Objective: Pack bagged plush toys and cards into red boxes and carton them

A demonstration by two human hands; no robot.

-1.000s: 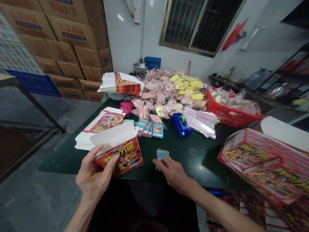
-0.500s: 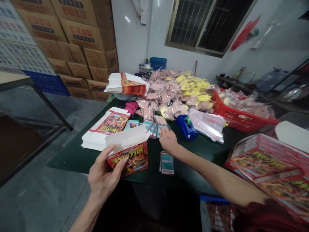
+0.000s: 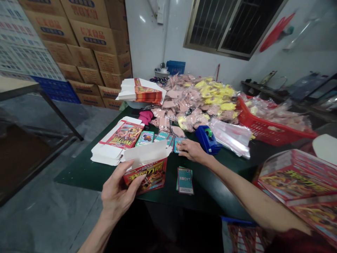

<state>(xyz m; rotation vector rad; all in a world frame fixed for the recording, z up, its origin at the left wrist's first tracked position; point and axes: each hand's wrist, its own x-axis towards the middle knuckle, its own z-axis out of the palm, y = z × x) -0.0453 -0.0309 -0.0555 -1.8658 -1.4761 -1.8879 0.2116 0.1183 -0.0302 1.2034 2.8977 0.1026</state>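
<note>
My left hand [image 3: 119,191] grips a red printed card box [image 3: 151,175] whose white flap stands up at the top. My right hand [image 3: 193,151] reaches over the table with its fingertips on a blue card [image 3: 178,144]; the fingers look bent together around its edge. Beside that card lie teal cards [image 3: 162,137] in overlapping piles and a green-edged card [image 3: 146,138]. A small pile of teal cards with white writing [image 3: 185,181] rests nearer to me, right of the box. What the box contains is hidden by its walls.
Flattened boxes [image 3: 105,151] lie at left, with another stack [image 3: 147,96] behind. Bagged pink and yellow pieces [image 3: 195,95] heap at the back. A blue tape dispenser [image 3: 209,140], clear plastic bags [image 3: 234,137], a red basket [image 3: 276,130] and finished-looking boxes [image 3: 295,175] occupy the right.
The view has shifted slightly, moving everything a little to the right. My right hand has drawn slightly back on the blue card, exposing more of it. My left hand still grips the box.
</note>
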